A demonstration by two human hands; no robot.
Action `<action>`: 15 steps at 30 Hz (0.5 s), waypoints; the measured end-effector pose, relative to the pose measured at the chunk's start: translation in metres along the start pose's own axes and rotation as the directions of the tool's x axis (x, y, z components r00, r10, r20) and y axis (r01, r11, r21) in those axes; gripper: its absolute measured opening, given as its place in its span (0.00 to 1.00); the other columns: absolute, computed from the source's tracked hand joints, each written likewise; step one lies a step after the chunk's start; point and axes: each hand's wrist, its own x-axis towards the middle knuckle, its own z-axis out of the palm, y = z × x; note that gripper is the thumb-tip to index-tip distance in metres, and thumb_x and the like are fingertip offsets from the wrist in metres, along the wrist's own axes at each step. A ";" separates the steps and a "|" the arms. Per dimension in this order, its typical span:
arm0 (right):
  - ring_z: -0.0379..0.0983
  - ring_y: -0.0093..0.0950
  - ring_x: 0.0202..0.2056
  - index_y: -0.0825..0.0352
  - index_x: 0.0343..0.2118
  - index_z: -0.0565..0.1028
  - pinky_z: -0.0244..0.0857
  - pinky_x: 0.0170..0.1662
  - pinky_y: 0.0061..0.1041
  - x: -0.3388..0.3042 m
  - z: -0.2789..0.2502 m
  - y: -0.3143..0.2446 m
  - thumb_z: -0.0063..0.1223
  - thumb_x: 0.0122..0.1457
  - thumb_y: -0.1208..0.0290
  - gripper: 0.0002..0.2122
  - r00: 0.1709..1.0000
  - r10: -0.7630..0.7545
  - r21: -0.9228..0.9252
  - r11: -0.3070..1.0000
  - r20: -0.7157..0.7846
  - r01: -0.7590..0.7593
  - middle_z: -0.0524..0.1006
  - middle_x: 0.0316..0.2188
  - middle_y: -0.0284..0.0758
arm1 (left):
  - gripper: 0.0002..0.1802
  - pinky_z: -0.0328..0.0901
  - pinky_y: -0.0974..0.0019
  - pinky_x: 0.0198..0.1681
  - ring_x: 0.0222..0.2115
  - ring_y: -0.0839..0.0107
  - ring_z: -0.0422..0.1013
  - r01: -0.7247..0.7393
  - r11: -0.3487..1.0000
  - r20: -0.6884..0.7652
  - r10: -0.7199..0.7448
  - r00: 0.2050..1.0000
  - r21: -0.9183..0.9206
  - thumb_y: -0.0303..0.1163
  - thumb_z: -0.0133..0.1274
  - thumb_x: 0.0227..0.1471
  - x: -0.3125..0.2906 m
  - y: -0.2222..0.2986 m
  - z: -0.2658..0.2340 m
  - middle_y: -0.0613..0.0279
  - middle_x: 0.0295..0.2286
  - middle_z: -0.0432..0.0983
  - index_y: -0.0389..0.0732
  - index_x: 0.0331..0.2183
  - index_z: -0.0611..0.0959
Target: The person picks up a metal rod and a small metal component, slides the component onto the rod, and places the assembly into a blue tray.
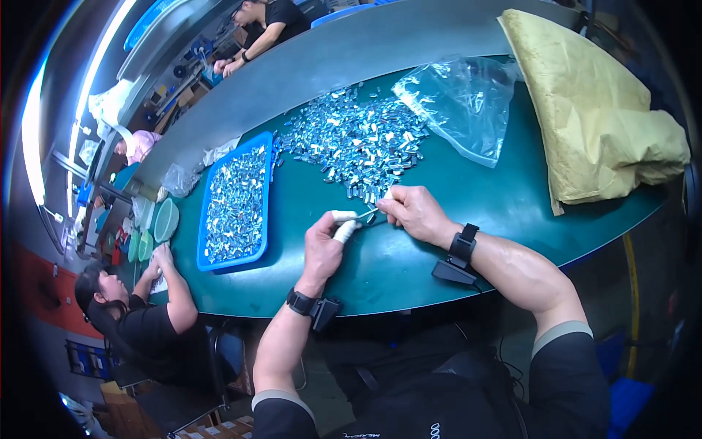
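In front of me, above the green tabletop, my left hand [326,247] pinches one end of a small, thin metal piece [368,213] between thumb and forefinger, both wrapped in white finger covers. My right hand [418,213] is closed at the piece's other end, its fingertips pressed together and partly hiding it. Just beyond both hands spreads a loose pile of small shiny metal pieces [358,135]. Left of my left hand stands a blue tray [266,212] filled with similar pieces.
A clear plastic bag [468,110] lies beyond the pile, and a large yellow paper sack [592,117] stands at the right. Green baskets [167,219] sit at the left, beside a seated co-worker [146,314]. Another person [267,29] works past the grey ledge [409,36].
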 end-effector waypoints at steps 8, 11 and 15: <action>0.75 0.21 0.22 0.68 0.28 0.78 0.68 0.28 0.26 0.003 -0.016 0.007 0.57 0.65 0.63 0.14 0.990 0.043 0.067 0.997 -0.131 -0.034 0.80 0.20 0.32 | 0.09 0.71 0.71 0.43 0.37 0.75 0.78 -0.016 0.903 -0.418 0.214 0.883 0.429 0.22 0.60 0.58 0.007 -0.009 -0.135 0.63 0.37 0.83 0.37 0.43 0.85; 0.75 0.22 0.22 0.68 0.28 0.78 0.68 0.28 0.26 0.003 -0.011 0.001 0.57 0.65 0.63 0.14 0.991 0.051 0.095 0.995 -0.122 -0.040 0.80 0.20 0.32 | 0.11 0.71 0.68 0.42 0.39 0.71 0.78 0.098 0.698 -0.472 0.368 0.801 0.710 0.22 0.61 0.56 0.007 -0.001 -0.179 0.59 0.39 0.83 0.36 0.43 0.85; 0.72 0.17 0.22 0.67 0.29 0.77 0.65 0.26 0.21 0.007 -0.014 0.005 0.57 0.67 0.63 0.13 0.987 0.044 0.116 0.993 -0.155 -0.026 0.78 0.21 0.29 | 0.14 0.71 0.63 0.44 0.42 0.63 0.77 0.007 0.752 -0.349 0.297 0.889 0.659 0.25 0.64 0.53 0.012 0.012 -0.129 0.55 0.41 0.82 0.37 0.43 0.84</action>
